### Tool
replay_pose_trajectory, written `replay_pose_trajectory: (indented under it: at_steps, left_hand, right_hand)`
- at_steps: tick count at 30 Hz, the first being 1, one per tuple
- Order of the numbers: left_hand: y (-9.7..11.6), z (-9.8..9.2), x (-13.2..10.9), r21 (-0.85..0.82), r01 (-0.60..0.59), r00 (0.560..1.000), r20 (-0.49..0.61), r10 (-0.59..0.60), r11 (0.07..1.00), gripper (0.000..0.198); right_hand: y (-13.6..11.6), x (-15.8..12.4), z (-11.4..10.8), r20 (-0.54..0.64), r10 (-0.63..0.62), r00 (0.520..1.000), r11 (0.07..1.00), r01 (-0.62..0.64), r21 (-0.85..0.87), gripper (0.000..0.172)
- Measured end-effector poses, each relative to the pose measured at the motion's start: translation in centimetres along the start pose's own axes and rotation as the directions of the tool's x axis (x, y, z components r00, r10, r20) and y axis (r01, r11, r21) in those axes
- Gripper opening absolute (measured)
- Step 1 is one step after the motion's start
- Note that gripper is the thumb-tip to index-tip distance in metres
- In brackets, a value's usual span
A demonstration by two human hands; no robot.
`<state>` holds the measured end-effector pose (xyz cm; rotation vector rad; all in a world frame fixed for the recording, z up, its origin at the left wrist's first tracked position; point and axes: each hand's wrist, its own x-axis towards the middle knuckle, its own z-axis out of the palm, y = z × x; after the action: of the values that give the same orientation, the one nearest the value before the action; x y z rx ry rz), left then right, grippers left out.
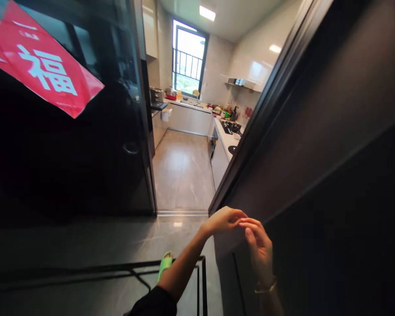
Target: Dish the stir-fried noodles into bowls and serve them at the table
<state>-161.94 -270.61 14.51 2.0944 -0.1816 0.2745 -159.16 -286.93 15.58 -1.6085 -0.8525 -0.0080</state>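
- Two bare hands meet at the fingertips in front of the doorway's lower right corner: the left hand (222, 220) shows its back with fingers bent, and whether they grip anything I cannot tell; the right hand (260, 250) is loosely curved, its thumb apart from the fingers
- Nearest to both is the dark panel (316, 184), behind them and filling the right side
- A bracelet (265, 287) circles the right wrist, and a black sleeve (154, 303) covers part of the left arm
- The left forearm crosses in front of the floor, close beside a foot in a green slipper (165, 264), which shows only in part
- On the dark glossy door (69, 166) at left hangs a tilted red sign (48, 70) with a large white 福; the marks above it are too small to read
- Through the doorway: a kitchen with a pale floor (184, 171), white counters, a hob (230, 127) under a range hood (243, 84), a red pot (171, 93) and a barred window (189, 57)
- Nearer, black stripes (204, 285) edge the grey tiles; a ceiling light (207, 13) shines above
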Motion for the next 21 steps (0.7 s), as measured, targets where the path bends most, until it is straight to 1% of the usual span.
replay_pose_trajectory:
  at_steps: [2, 4, 6, 7, 9, 11, 13, 16, 18, 20, 21]
  left_hand:
    - [-4.5, -5.2, 1.6, -0.007, 0.049, 0.997, -0.062, -0.049, 0.999, 0.03]
    - [-8.7, -10.3, 3.7, -0.003, 0.109, 0.986, -0.128, -0.108, 0.994, 0.028]
    - [-12.5, -14.8, 6.2, -0.01, 0.159, 0.972, -0.175, -0.158, 0.987, 0.029]
    - [-14.1, -16.9, 7.7, -0.022, 0.173, 0.968, -0.183, -0.174, 0.985, 0.03]
    - [-17.4, -20.4, 10.9, -0.056, 0.184, 0.968, -0.16, -0.191, 0.981, 0.031]
    - [-20.8, -23.3, 14.5, -0.091, 0.192, 0.973, -0.109, -0.201, 0.977, 0.031]
    - [-24.8, -25.9, 18.4, -0.114, 0.206, 0.974, -0.068, -0.214, 0.972, 0.031]
    - [-31.7, -30.3, 24.8, -0.12, 0.207, 0.974, -0.067, -0.216, 0.971, 0.032]
    - [-36.3, -34.2, 28.9, -0.102, 0.211, 0.972, -0.088, -0.22, 0.972, 0.033]
    - [-40.6, -39.0, 32.6, -0.086, 0.246, 0.957, -0.139, -0.256, 0.965, 0.033]
    - [-42.6, -41.8, 34.2, -0.083, 0.273, 0.942, -0.179, -0.284, 0.958, 0.034]
  right_hand:
    - [3.3, 5.2, 5.1, 0.046, 0.01, 0.999, 0.999, -0.011, 0.036, 0.018]
    - [6.5, 10.4, 9.8, 0.057, 0.053, 0.997, 0.997, -0.056, 0.061, 0.018]
    - [9.3, 15.4, 13.7, 0.052, 0.126, 0.991, 0.988, -0.13, 0.079, 0.019]
    - [10.6, 17.7, 15.2, 0.051, 0.168, 0.984, 0.981, -0.172, 0.088, 0.02]
    - [13.4, 22.0, 17.4, 0.066, 0.249, 0.966, 0.961, -0.255, 0.103, 0.023]
    - [16.8, 26.0, 18.6, 0.067, 0.328, 0.942, 0.936, -0.334, 0.115, 0.027]
    - [20.9, 29.9, 19.5, 0.051, 0.423, 0.905, 0.896, -0.426, 0.129, 0.033]
    - [27.8, 36.5, 21.2, 0.029, 0.554, 0.832, 0.818, -0.551, 0.164, 0.045]
    - [31.9, 41.9, 23.1, 0.012, 0.614, 0.789, 0.771, -0.604, 0.202, 0.052]
    - [34.9, 48.1, 25.7, -0.004, 0.657, 0.754, 0.732, -0.636, 0.245, 0.056]
    - [36.0, 51.5, 27.3, 0.003, 0.67, 0.743, 0.716, -0.647, 0.262, 0.057]
